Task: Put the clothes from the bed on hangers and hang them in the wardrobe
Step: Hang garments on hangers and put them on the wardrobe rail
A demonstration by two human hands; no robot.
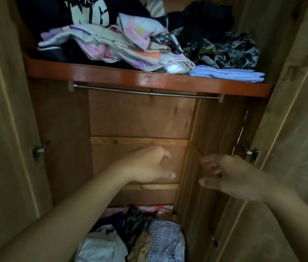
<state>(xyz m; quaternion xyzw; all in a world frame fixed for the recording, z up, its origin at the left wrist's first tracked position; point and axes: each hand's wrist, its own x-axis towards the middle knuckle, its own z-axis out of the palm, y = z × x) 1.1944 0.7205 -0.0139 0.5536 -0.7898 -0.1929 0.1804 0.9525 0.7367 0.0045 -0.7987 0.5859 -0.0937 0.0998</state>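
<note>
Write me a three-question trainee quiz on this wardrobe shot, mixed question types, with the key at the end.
1. True or false: hangers already hang on the rail.
2. Which folded item lies at the shelf's right front edge? A) blue cloth B) red towel C) white hat
3. What are the left hand and right hand holding?

Key: 1. False, the rail is bare. 2. A, the blue cloth. 3. Nothing; both are open in front of the wardrobe's back panel.
</note>
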